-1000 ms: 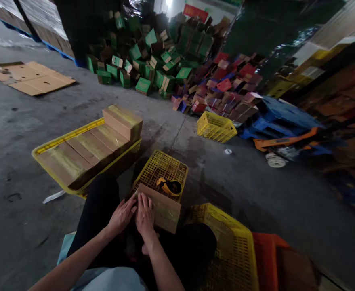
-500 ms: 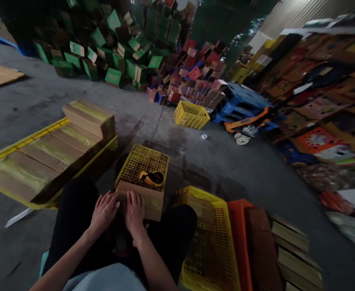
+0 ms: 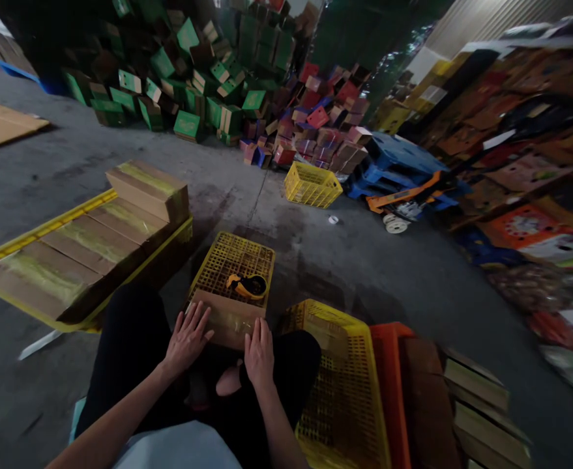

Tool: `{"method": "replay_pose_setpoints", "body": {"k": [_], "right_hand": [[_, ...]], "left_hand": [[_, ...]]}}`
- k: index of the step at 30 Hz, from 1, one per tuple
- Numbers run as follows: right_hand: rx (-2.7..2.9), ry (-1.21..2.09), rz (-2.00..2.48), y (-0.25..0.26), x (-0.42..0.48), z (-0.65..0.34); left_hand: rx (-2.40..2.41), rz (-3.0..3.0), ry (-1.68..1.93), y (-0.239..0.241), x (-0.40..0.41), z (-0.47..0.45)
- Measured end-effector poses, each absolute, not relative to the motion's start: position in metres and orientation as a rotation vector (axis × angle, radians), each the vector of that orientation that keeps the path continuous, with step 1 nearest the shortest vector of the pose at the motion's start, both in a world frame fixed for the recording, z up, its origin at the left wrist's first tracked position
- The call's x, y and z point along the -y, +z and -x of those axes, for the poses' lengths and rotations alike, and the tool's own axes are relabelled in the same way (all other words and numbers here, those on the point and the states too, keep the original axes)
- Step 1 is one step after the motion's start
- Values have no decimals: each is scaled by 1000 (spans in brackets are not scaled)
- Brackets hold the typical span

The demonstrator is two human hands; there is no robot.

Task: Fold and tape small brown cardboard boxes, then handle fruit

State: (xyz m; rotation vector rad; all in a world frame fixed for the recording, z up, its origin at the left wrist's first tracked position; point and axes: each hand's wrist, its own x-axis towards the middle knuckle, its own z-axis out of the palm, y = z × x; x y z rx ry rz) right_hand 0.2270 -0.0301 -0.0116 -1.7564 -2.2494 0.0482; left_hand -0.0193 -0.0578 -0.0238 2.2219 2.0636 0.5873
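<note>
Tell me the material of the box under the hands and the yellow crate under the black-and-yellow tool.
Box: probably cardboard, matte brown, with flat panels; its shiny strip looks like plastic tape.
Yellow crate: likely moulded plastic, dull, judging by its open grid.

A totally messy heap of green cardboard boxes (image 3: 173, 87) sits right beside a red-and-purple cardboard pile (image 3: 317, 117), with a yellow slatted plastic crate (image 3: 312, 185) out front and an orange pallet jack (image 3: 406, 194) by stacked blue pallets (image 3: 401, 153).
</note>
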Motion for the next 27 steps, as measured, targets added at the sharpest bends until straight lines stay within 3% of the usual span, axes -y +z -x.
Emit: {"method": "replay_pose_setpoints", "body": {"k": [5, 12, 21, 27], "right_hand": [[2284, 67, 1778, -16, 35, -219], [2311, 105, 1842, -15, 51, -196], [2288, 174, 1788, -6, 66, -188], [2067, 237, 1917, -22, 73, -217]], "left_hand": [[-2111, -2228, 622, -22, 56, -5], [-1822, -2431, 592, -23, 66, -44], [-1699, -2399, 581, -20, 65, -27], [-1948, -2182, 595, -24, 77, 16]]}}
